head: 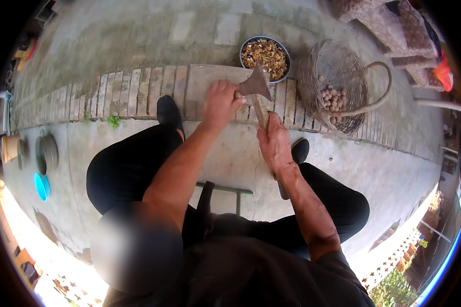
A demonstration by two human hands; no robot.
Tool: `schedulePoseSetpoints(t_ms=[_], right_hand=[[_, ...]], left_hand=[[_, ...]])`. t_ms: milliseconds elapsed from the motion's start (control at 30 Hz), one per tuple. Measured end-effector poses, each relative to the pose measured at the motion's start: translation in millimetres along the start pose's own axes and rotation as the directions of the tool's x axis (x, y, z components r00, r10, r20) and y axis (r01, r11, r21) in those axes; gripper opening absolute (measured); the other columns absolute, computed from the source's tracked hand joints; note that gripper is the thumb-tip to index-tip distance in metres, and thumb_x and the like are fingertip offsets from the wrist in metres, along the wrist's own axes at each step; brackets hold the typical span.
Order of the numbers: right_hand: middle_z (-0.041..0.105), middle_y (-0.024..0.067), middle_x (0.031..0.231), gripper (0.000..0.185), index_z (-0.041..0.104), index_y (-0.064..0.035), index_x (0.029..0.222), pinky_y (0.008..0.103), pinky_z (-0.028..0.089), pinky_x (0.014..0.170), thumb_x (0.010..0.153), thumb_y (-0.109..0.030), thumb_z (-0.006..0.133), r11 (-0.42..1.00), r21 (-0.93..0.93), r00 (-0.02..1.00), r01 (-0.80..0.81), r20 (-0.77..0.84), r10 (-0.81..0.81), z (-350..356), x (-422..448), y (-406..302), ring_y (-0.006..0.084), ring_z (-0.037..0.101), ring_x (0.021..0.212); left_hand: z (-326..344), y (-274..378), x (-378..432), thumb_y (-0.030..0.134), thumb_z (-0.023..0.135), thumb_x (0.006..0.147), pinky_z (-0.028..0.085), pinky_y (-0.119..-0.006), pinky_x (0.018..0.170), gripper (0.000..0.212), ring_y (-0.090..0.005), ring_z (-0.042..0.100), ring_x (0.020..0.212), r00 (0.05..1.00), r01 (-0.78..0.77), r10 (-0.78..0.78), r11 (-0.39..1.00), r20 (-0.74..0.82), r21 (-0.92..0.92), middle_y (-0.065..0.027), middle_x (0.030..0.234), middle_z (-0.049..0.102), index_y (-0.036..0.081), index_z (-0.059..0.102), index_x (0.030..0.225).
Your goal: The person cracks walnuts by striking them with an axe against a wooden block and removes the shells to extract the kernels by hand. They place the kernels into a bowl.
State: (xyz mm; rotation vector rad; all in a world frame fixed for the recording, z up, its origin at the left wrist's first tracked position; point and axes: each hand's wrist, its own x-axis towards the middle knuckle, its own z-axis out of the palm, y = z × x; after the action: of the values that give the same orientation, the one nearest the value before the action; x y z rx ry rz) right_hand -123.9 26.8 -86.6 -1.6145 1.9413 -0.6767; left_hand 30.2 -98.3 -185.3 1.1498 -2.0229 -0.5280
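Note:
My right hand point(274, 142) grips the wooden handle of a hatchet point(256, 85), whose rusty metal head is over the right end of a wooden board point(199, 82). At the board, my left hand point(223, 100) pinches a small brown walnut point(237, 94), mostly covered by the fingers, close beside the hatchet head. Just beyond the head is a metal bowl point(241, 53) full of broken walnut pieces point(267, 57). To the right stands a wicker basket point(313, 73) with a hooped handle, and whole walnuts point(334, 99) lie in its bottom.
A row of bricks point(138, 92) edges the concrete floor point(230, 153). My shoes are on either side of the board. A green metal frame point(230, 188) shows between my knees. Far left are a bucket point(48, 153) and a blue basin point(42, 187); stuffed sacks point(399, 34) lie at upper right.

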Motion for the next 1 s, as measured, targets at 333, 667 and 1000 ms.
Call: schedulePoseSetpoints(t_ms=[333, 667, 1000], right_hand=[[0.062, 0.0306, 0.101, 0.034, 0.051, 0.0029, 0.117, 0.0562, 0.05, 0.079, 0.088, -0.007, 0.065, 0.999, 0.02, 0.999, -0.032, -0.029, 0.032, 3.4, -3.4, 9.6, 0.0526, 0.061, 0.093], [0.063, 0.0315, 0.099, 0.03, 0.053, 0.0025, 0.113, 0.0564, 0.049, 0.079, 0.089, -0.009, 0.066, 1.0, 0.02, 0.999, -0.02, -0.035, 0.02, 8.8, -4.8, 19.8, 0.0528, 0.061, 0.092], [0.063, 0.0322, 0.096, 0.029, 0.053, 0.0026, 0.111, 0.0548, 0.048, 0.078, 0.088, -0.01, 0.066, 0.998, 0.067, 0.999, -0.011, -0.05, 0.014, 12.7, -3.3, 24.5, 0.0538, 0.06, 0.091]], left_hand=[[0.5, 5.0, 0.7, 0.024, 0.083, 0.073, 0.044, -0.046, 0.091, 0.039, -0.0324, 0.057, 0.101, 1.0, 0.01, -0.011, 0.999, 0.02, 0.045, -0.009, 0.1, 0.063, 0.009, 0.067, 0.105], [-0.9, 12.9, 1.6, 0.014, 0.075, 0.076, 0.045, -0.048, 0.091, 0.037, -0.0351, 0.057, 0.101, 0.999, -0.005, 0.001, 0.994, 0.033, 0.105, -0.0121, 0.1, 0.061, 0.008, 0.066, 0.111], [-6.2, 15.0, -1.6, 0.012, 0.076, 0.08, 0.046, -0.046, 0.09, 0.033, -0.0345, 0.056, 0.101, 1.0, -0.004, 0.002, 0.995, 0.023, 0.096, -0.0113, 0.102, 0.06, 0.009, 0.068, 0.111]])
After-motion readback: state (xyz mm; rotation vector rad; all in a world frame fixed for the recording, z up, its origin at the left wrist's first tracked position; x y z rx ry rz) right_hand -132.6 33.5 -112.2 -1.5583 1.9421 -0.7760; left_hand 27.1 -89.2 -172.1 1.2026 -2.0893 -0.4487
